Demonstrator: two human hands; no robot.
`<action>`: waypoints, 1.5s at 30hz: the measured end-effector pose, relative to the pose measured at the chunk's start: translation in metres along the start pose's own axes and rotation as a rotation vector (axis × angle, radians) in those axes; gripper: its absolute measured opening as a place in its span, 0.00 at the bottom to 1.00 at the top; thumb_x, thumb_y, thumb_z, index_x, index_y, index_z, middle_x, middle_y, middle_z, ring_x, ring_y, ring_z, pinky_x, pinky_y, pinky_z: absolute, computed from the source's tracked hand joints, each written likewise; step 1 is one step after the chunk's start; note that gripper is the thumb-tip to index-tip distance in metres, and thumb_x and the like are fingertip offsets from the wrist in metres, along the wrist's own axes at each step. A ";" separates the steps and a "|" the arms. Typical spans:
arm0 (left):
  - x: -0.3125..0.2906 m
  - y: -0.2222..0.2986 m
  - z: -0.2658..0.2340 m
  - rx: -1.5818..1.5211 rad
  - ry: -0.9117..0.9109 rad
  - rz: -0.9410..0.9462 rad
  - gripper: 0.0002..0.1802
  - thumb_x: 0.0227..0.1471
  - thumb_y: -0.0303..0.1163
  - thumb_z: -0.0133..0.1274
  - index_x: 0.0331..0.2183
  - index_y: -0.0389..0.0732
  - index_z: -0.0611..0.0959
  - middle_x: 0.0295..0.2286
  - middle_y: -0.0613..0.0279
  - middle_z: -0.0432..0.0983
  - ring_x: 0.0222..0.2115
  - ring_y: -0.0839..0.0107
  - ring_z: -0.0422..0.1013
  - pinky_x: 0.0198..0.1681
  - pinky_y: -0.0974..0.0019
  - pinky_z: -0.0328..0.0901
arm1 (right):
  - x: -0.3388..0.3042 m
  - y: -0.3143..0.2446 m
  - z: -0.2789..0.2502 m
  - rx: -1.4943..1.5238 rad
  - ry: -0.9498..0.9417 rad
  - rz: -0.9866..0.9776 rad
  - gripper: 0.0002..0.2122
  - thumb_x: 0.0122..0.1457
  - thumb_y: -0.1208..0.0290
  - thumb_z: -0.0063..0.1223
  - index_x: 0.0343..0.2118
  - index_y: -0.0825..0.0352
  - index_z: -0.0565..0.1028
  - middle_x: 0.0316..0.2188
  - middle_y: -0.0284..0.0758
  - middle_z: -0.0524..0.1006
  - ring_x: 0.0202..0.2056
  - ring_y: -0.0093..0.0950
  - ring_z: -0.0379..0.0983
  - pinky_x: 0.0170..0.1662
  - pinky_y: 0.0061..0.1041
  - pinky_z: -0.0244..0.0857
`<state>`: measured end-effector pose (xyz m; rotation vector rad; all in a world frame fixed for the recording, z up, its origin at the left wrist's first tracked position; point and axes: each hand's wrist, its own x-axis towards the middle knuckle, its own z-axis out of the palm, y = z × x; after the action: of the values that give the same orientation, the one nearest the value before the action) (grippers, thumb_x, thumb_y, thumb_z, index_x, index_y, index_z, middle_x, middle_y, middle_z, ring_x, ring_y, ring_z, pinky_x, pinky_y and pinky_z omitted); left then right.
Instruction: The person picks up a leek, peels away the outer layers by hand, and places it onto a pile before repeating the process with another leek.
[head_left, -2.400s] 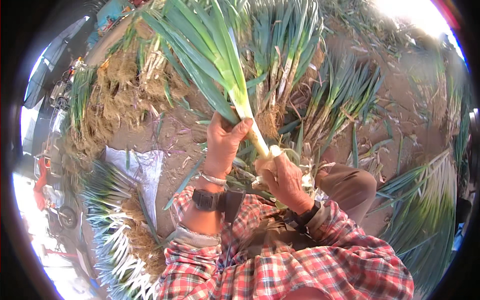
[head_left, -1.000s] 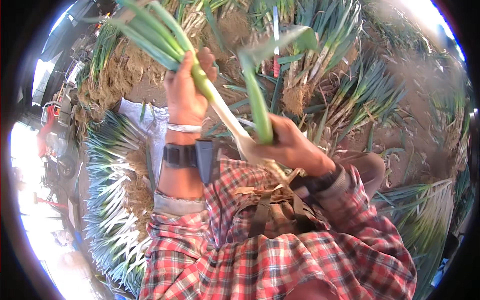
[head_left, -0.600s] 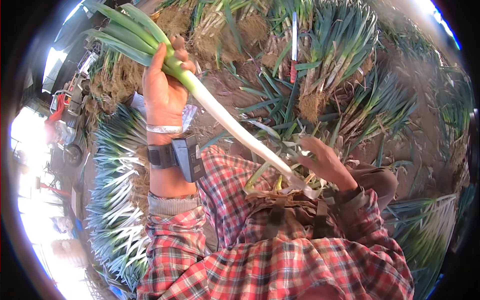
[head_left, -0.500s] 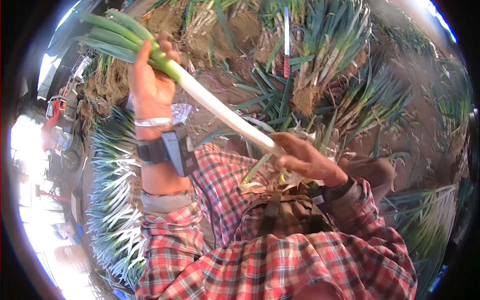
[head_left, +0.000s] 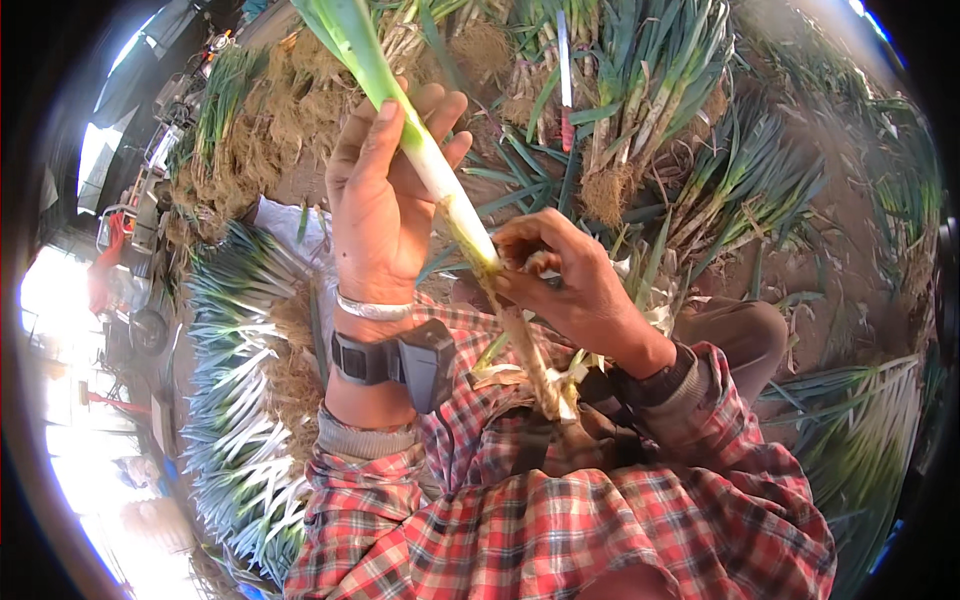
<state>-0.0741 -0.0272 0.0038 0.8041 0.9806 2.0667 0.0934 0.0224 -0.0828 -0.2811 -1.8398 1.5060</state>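
My left hand (head_left: 385, 200) holds a long green onion (head_left: 440, 180) slantwise, its shaft between the thumb and partly spread fingers. The green leaves run out of view at the top. The upper shaft is smooth and white; from my right hand down it is brownish, with dry-looking skin. My right hand (head_left: 565, 285) pinches the shaft or its skin at the middle; its fingertips are partly hidden. The lower end (head_left: 552, 400) reaches down to my lap, beside pale scraps of peeled skin (head_left: 500, 375).
A long row of white-stemmed green onions (head_left: 240, 400) lies at the left. Upright bundles with roots (head_left: 640, 110) stand ahead, near a knife with a red handle (head_left: 566, 130). More onions (head_left: 860, 430) lie at the right. Loose leaves litter the ground.
My left hand has moved right and nearer, and the leaves now point upward. Brownish skin shows on the lower shaft, where the earlier shaft was white; whether it is the same onion I cannot tell.
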 end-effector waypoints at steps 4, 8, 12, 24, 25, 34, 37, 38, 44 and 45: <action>-0.008 -0.011 0.013 0.028 0.082 0.056 0.10 0.54 0.27 0.56 0.40 0.42 0.77 0.38 0.59 0.77 0.43 0.61 0.74 0.44 0.58 0.72 | -0.001 -0.010 0.013 0.070 0.052 0.114 0.13 0.49 0.73 0.65 0.34 0.69 0.71 0.24 0.34 0.71 0.26 0.22 0.69 0.29 0.23 0.65; -0.015 -0.020 0.016 0.066 0.160 0.027 0.09 0.52 0.23 0.57 0.37 0.41 0.77 0.33 0.63 0.76 0.37 0.69 0.74 0.43 0.61 0.71 | -0.011 0.006 0.019 0.288 0.022 0.283 0.11 0.52 0.73 0.63 0.31 0.71 0.70 0.23 0.30 0.70 0.26 0.18 0.66 0.29 0.22 0.63; -0.020 -0.021 -0.001 0.094 0.103 0.002 0.12 0.53 0.25 0.57 0.40 0.38 0.77 0.33 0.63 0.75 0.32 0.73 0.72 0.39 0.66 0.70 | -0.014 0.004 0.016 0.247 -0.087 0.283 0.10 0.53 0.75 0.61 0.31 0.71 0.70 0.24 0.32 0.70 0.26 0.21 0.66 0.29 0.23 0.62; -0.029 -0.025 -0.031 0.073 0.165 -0.137 0.22 0.62 0.46 0.43 0.48 0.38 0.74 0.30 0.62 0.74 0.27 0.73 0.69 0.27 0.68 0.65 | -0.040 0.001 0.001 0.705 -0.137 0.298 0.07 0.62 0.72 0.51 0.35 0.67 0.66 0.28 0.29 0.70 0.33 0.17 0.68 0.36 0.20 0.65; -0.029 -0.028 -0.045 0.072 0.183 -0.150 0.22 0.62 0.46 0.43 0.48 0.38 0.74 0.30 0.62 0.74 0.27 0.73 0.69 0.27 0.68 0.65 | -0.039 0.002 0.006 0.857 -0.104 0.247 0.07 0.62 0.72 0.52 0.35 0.66 0.66 0.27 0.29 0.71 0.31 0.16 0.68 0.35 0.18 0.64; 0.039 0.053 -0.137 -0.048 0.088 0.198 0.26 0.65 0.47 0.32 0.44 0.33 0.71 0.23 0.65 0.63 0.20 0.76 0.58 0.23 0.70 0.57 | -0.118 0.041 -0.051 -0.208 -0.565 0.565 0.10 0.57 0.69 0.54 0.36 0.69 0.68 0.27 0.41 0.71 0.32 0.36 0.71 0.36 0.33 0.63; 0.056 0.095 -0.151 0.050 0.200 0.285 0.25 0.65 0.48 0.31 0.43 0.35 0.71 0.25 0.63 0.64 0.21 0.72 0.59 0.25 0.68 0.58 | -0.167 0.082 -0.076 -0.627 -0.655 0.542 0.14 0.54 0.67 0.55 0.40 0.68 0.70 0.33 0.47 0.73 0.36 0.48 0.71 0.39 0.41 0.63; 0.053 0.104 -0.153 0.079 0.168 0.301 0.23 0.65 0.46 0.33 0.44 0.36 0.70 0.27 0.60 0.64 0.24 0.70 0.60 0.27 0.66 0.59 | -0.158 0.081 -0.072 -0.711 -0.498 0.461 0.15 0.54 0.67 0.55 0.42 0.68 0.70 0.36 0.47 0.73 0.36 0.50 0.70 0.40 0.42 0.64; 0.052 0.096 -0.130 0.095 0.289 0.358 0.15 0.62 0.41 0.43 0.40 0.38 0.72 0.29 0.56 0.68 0.27 0.66 0.66 0.29 0.61 0.62 | -0.046 0.020 -0.015 0.152 -0.289 0.389 0.37 0.49 0.75 0.65 0.61 0.66 0.56 0.59 0.45 0.61 0.42 0.29 0.74 0.41 0.27 0.70; 0.051 0.096 -0.125 0.080 0.310 0.357 0.15 0.62 0.40 0.45 0.40 0.37 0.72 0.30 0.56 0.68 0.27 0.65 0.66 0.30 0.60 0.63 | -0.038 0.027 -0.003 0.293 -0.284 0.419 0.40 0.50 0.76 0.65 0.63 0.66 0.51 0.59 0.43 0.62 0.40 0.28 0.75 0.38 0.25 0.71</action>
<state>-0.2293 -0.0797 0.0296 0.7556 1.1585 2.5286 0.1151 0.0108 -0.1221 -0.3393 -1.8124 2.1755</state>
